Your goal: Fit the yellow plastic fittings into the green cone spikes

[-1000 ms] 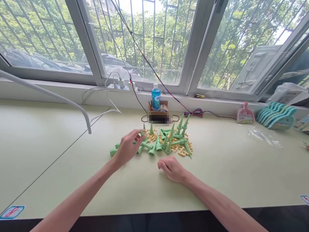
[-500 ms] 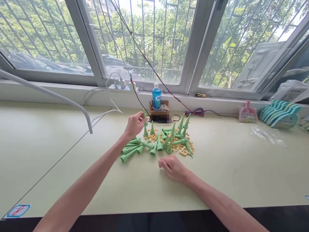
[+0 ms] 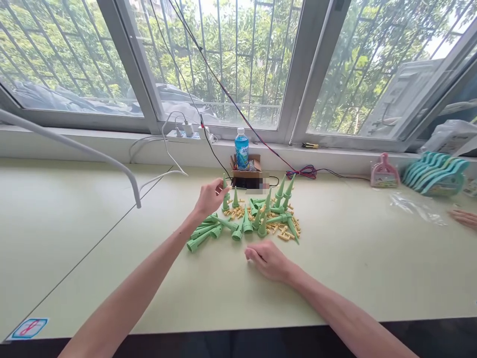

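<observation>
Fingers of my left hand (image 3: 211, 197) are closed round an upright green cone (image 3: 225, 190) at the back left of the pile. That cone appears stacked on another green piece. Curled on the table in front of the pile, my right hand (image 3: 267, 259) shows nothing in its fingers. Other green cones (image 3: 247, 223) stand or lie between the hands and beyond, with yellow T-shaped pieces (image 3: 285, 233) scattered among them. Several green spikes (image 3: 201, 239) lie together at the left of the pile.
A blue bottle (image 3: 242, 150) stands in a small cardboard box (image 3: 246, 174) behind the pile. Pink (image 3: 384, 172) and teal dustpans (image 3: 434, 174) are at the right. Another person's hand (image 3: 464, 218) rests at the right edge. A white cable arm (image 3: 93, 150) crosses the left.
My left hand has lowered slightly with the cone, which now sits lower over the piece below. A person's hand has appeared at the right edge. My right hand stays put.
</observation>
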Available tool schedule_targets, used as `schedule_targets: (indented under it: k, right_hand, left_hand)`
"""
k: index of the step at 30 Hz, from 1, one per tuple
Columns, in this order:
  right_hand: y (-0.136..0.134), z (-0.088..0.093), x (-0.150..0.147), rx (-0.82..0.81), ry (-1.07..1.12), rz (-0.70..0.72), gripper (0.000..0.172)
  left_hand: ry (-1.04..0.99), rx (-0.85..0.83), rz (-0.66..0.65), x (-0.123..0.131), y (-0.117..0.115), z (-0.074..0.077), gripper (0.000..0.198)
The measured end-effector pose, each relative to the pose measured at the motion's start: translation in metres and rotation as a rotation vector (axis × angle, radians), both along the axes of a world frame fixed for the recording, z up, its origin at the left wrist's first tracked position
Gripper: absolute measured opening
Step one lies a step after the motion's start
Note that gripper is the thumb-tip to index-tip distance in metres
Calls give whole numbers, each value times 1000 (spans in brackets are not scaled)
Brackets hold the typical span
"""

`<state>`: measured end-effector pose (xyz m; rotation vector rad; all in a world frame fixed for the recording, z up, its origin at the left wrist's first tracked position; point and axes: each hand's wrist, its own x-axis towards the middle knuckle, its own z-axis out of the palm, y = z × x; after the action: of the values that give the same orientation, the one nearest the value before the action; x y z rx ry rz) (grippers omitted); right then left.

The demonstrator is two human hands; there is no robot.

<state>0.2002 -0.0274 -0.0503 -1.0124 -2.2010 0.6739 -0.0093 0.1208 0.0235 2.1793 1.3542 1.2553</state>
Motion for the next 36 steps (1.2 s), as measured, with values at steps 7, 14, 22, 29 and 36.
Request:
schedule_targets:
  k: [7,14,22,29,36]
  right_hand:
    - [1,-2,1,-10,37,6,58]
    - [1,-1,1,-28,83,14,53]
    - [2,-1,1,-33,59,4,53]
    - [-3,3,2,-33,26,-7,54]
    - [-4,4,2,-45,7,-17,55]
  left_hand:
    - [-31,-43,-26,0,-3,-2,26]
    - [-104,-58,10,-3,-7,-7,31]
    - [-149,-80,13,-5,-11,-5,35]
    - [-115,103,200,-2,-50,-1,20]
    - [419,-44,20,12,-79,-30,42]
